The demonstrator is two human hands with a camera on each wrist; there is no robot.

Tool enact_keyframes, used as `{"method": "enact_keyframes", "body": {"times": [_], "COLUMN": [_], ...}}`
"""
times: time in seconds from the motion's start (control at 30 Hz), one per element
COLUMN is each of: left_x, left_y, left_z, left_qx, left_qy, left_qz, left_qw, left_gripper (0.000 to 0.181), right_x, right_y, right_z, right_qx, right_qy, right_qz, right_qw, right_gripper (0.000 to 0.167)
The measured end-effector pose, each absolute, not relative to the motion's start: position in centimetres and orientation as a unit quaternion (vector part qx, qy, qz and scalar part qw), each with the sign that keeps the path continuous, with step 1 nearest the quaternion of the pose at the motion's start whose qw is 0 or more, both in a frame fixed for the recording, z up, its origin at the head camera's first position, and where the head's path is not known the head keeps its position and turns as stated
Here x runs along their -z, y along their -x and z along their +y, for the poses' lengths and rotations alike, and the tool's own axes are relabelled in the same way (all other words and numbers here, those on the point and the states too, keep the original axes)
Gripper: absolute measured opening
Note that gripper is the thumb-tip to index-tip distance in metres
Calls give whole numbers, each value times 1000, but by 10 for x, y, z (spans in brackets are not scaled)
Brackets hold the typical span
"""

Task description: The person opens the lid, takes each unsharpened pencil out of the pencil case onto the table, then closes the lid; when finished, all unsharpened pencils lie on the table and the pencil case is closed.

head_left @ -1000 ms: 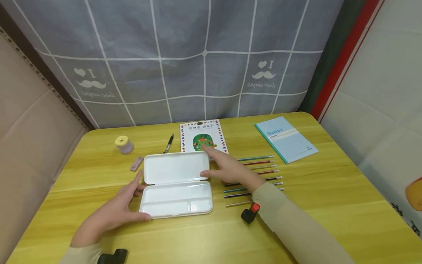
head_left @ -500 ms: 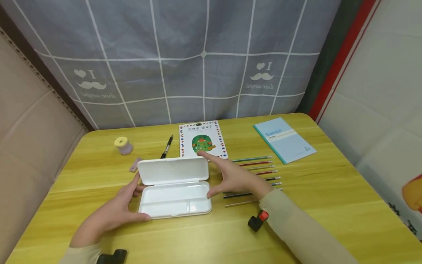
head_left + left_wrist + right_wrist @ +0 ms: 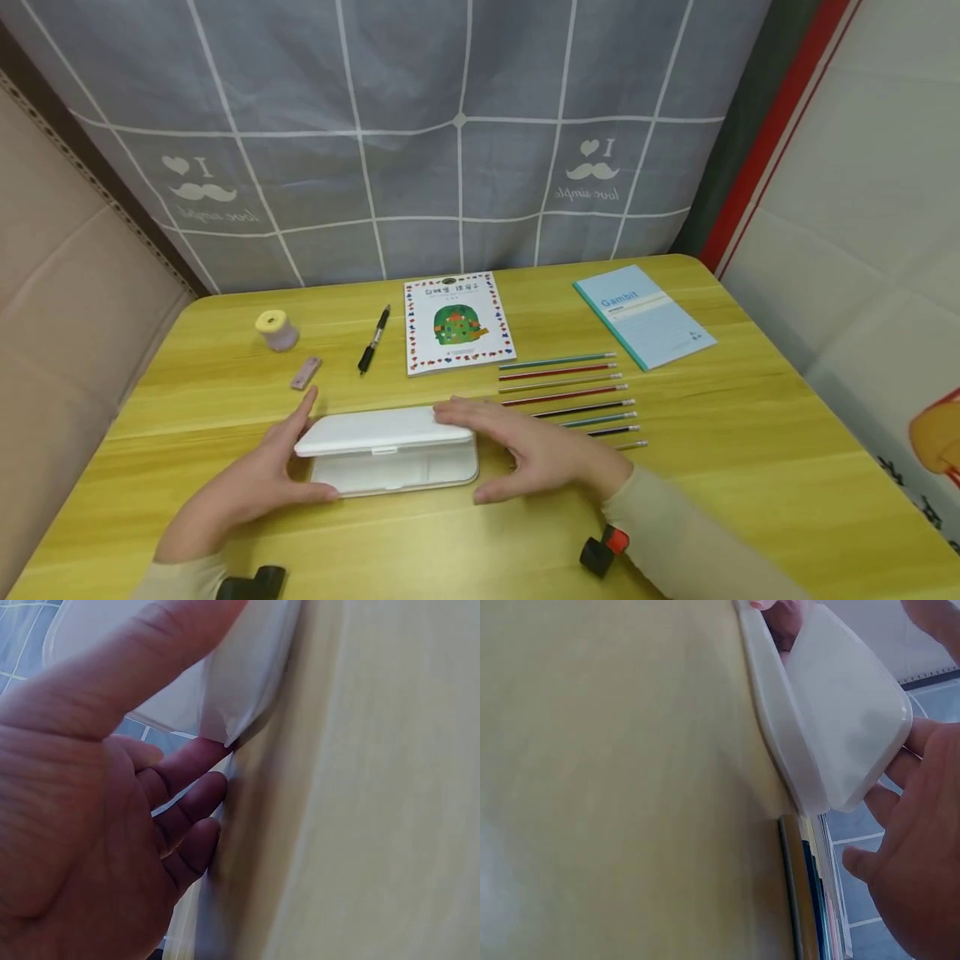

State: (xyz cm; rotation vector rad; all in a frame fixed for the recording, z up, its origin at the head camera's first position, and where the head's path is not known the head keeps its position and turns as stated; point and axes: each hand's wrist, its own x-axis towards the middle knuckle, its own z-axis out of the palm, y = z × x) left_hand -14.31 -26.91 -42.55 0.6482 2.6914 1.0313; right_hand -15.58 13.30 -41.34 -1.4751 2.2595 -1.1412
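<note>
A white pencil case [image 3: 367,475] lies near the table's middle, its lid [image 3: 382,429] tilted partway down over the tray. My left hand [image 3: 258,479] holds the case's left end, thumb at the front corner and fingers towards the back. In the left wrist view the case [image 3: 169,694] sits between the thumb and the fingers. My right hand [image 3: 543,454] touches the lid's right end with extended fingers, its thumb apart from the case. The right wrist view has those fingers against the outside of the lid [image 3: 847,712]. The tray's inside is partly hidden.
Several pencils [image 3: 558,377] lie in a row right of the case, some partly behind my right hand. Beyond it are a picture book [image 3: 457,325], a black pen [image 3: 373,340], a pink eraser [image 3: 306,373] and a yellow-topped container [image 3: 277,330]. A blue notebook [image 3: 645,317] lies far right.
The lid has swung from fully laid back to tilted forward over the tray, with my right hand moving towards me along with it. My left hand has stayed at the case's left end.
</note>
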Motion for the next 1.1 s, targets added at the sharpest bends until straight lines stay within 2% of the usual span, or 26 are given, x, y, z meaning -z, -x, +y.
{"method": "enact_keyframes", "body": {"times": [0.13, 0.4, 0.63, 0.77, 1.1], "left_x": [426, 422, 421, 421, 420], "left_y": [144, 138, 137, 136, 135], "left_z": [-270, -271, -273, -274, -270], "left_qx": [-346, -353, -337, -342, -325], "left_qy": [-238, -215, -225, -209, -204], "left_qz": [903, 902, 906, 907, 917], "left_qw": [88, 123, 125, 127, 114], "left_gripper": [138, 133, 99, 89, 92], "right_x": [417, 419, 421, 421, 424], "right_y": [152, 146, 142, 139, 138], "right_z": [131, 131, 131, 129, 129], "right_qx": [339, 297, 272, 252, 231], "right_qy": [508, 507, 505, 503, 498], "right_qz": [787, 804, 812, 820, 830], "right_qw": [90, 94, 110, 104, 98], "right_gripper": [99, 105, 113, 108, 97]}}
